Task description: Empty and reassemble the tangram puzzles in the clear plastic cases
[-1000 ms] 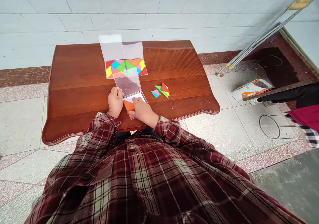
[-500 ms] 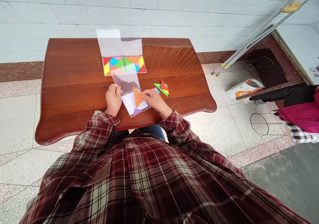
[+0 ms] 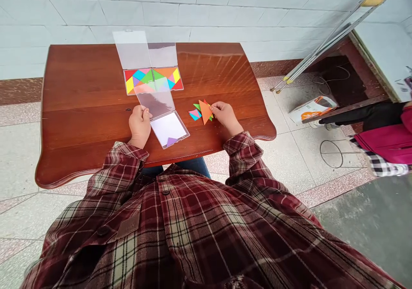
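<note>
Between the fingers of my right hand [image 3: 226, 116] is an orange triangle tangram piece [image 3: 204, 112], held over a small pile of coloured pieces. Blue and pink pieces [image 3: 195, 115] show at the pile's left side, with bits of green, red and yellow behind the orange one. My left hand [image 3: 140, 125] is closed on the left edge of an open clear plastic case, by its raised lid [image 3: 156, 100]. In the white tray [image 3: 170, 129] of that case lies a purple triangle [image 3: 171, 141] at the near edge.
Two more open cases [image 3: 153, 82] filled with coloured tangram pieces stand side by side farther back on the brown wooden table [image 3: 83, 104]. A tiled wall rises behind it. At right are crutches [image 3: 299, 68], a white-orange carton [image 3: 313, 109] and a seated person's sleeve [image 3: 386, 139].
My right hand has carried the orange triangle from above the white tray rightward to the pile. My left hand stays at the case. The whole view has shifted slightly.
</note>
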Demonstrator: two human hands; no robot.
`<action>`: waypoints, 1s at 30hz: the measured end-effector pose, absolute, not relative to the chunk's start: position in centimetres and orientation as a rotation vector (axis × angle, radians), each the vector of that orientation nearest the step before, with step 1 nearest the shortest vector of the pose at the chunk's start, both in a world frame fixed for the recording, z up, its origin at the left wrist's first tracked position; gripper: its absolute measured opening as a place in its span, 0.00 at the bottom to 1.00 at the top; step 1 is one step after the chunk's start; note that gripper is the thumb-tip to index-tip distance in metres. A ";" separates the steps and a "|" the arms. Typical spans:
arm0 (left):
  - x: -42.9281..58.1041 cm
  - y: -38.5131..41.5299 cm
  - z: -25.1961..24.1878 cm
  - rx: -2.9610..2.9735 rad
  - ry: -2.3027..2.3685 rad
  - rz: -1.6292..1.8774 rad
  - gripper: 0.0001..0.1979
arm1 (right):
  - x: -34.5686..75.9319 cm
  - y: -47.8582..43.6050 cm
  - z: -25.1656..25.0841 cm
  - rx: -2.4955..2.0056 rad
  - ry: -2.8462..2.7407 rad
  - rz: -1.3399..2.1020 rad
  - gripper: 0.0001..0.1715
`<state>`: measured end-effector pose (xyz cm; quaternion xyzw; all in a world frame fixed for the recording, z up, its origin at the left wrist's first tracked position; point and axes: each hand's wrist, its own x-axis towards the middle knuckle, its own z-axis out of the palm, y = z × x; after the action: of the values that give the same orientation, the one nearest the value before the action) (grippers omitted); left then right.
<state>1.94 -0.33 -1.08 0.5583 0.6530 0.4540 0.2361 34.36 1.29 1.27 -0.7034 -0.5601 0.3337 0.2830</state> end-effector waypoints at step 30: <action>2.0 -0.6 -1.4 1.561 1.780 1.245 0.06 | 22.8 -3.9 3.4 -1.550 -2.179 0.950 0.06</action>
<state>1.99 -0.56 -1.41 0.5677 0.6475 0.4527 0.2312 22.80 -3.86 3.44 -0.5401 -0.7589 0.3309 0.1513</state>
